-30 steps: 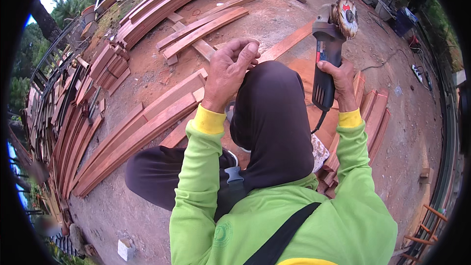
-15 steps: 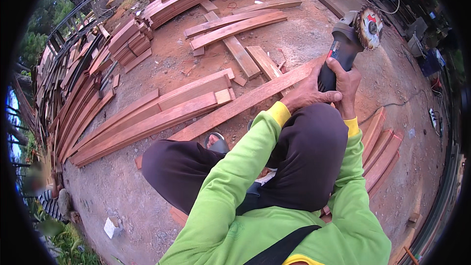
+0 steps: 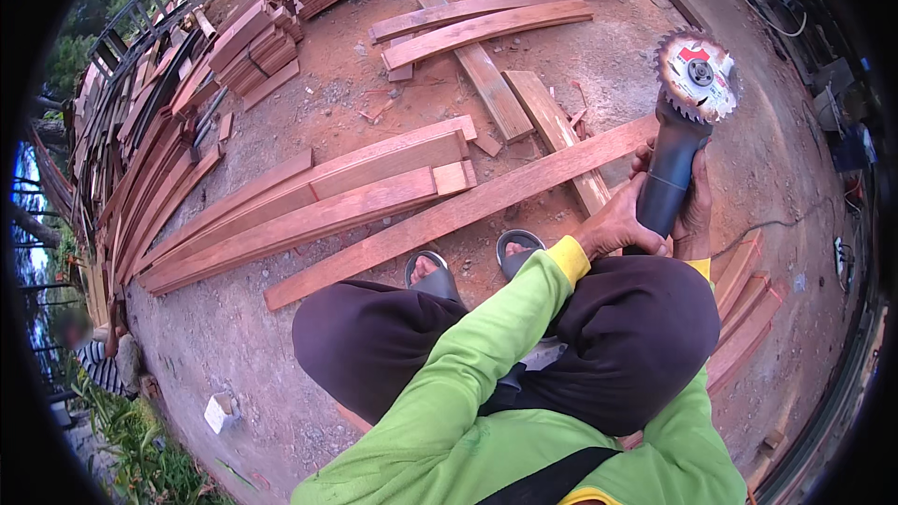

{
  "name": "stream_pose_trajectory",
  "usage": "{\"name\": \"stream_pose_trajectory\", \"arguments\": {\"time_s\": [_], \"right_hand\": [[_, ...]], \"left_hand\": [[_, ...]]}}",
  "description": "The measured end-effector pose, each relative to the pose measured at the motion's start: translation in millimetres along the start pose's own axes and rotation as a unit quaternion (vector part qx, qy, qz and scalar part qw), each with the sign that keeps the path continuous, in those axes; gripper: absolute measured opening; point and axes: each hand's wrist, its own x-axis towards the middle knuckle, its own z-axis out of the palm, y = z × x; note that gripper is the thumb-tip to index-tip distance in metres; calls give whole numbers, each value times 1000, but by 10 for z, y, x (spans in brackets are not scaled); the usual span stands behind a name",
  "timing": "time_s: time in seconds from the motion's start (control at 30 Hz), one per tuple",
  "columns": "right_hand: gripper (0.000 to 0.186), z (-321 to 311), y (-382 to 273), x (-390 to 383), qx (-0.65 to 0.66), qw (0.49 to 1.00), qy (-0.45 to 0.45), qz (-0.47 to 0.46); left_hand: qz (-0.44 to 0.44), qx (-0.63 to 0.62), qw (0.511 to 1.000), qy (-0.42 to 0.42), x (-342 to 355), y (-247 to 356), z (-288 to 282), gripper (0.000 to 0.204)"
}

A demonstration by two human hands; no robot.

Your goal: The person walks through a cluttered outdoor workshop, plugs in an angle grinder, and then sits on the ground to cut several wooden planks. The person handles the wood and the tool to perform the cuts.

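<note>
Both hands grip a dark angle grinder point(image 3: 676, 166) upright above my right knee, its toothed circular blade point(image 3: 697, 84) on top, facing up toward me. My left hand point(image 3: 625, 226) wraps round the lower body from the left, thumb toward the right. My right hand point(image 3: 694, 210) holds it from the right, partly hidden behind the tool. A long reddish board point(image 3: 402, 243) lies diagonally beyond my sandalled feet point(image 3: 426, 273), passing behind the grinder.
Stacked planks point(image 3: 253, 51) and loose boards point(image 3: 486, 28) lie ahead and left; more point(image 3: 744, 318) lie right of my knee. A power cord point(image 3: 767, 229) crosses the ground at right. Another person point(image 3: 105, 365) in striped clothing is at the lower left. A white block point(image 3: 222, 411) lies nearby.
My left hand has come from empty, raised beside my knee onto the grinder's body. The blade has turned to face upward. The view has shifted, showing both my feet.
</note>
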Motion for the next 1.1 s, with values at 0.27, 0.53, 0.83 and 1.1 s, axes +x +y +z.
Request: {"name": "stream_pose_trajectory", "arguments": {"time_s": [0.27,0.53,0.83,1.1], "right_hand": [[48,-61,64,44,-244,941,216,-88],[49,-258,-14,-102,20,985,149,-84],[51,-420,131,-262,-29,970,232,-69],[54,-444,147,-217,-93,940,308,-116]], "left_hand": [[-39,-5,998,57,243,-235,13,66],[-60,46,997,20,261,-235,79,61],[-83,148,985,13,202,-274,174,57],[-30,179,983,2,436,-790,-62,74]]}}
